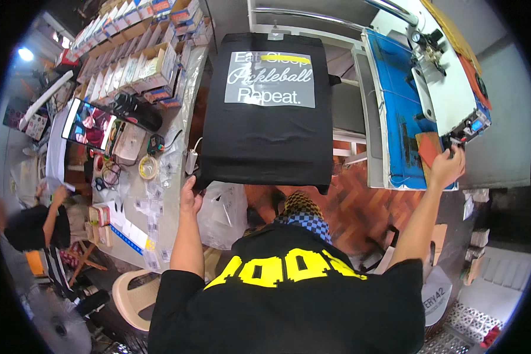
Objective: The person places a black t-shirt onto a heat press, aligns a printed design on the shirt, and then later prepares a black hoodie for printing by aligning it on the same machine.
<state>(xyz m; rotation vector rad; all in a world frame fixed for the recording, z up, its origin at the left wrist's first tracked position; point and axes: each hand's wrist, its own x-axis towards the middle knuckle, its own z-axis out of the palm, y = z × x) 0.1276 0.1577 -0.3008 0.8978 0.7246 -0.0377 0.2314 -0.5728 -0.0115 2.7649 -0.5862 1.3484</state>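
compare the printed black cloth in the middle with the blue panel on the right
The black cloth bears a grey patch with pale lettering; the blue panel shows dark smudges.
The black cloth looks wider than the blue panel.
The left hand is by the black cloth's near left corner; the right hand is by the blue panel's right side.
Both look roughly rectangular.

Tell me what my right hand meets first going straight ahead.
Your right hand would likely meet the small box with the lit screen first, or already touches it; depth is unclear.
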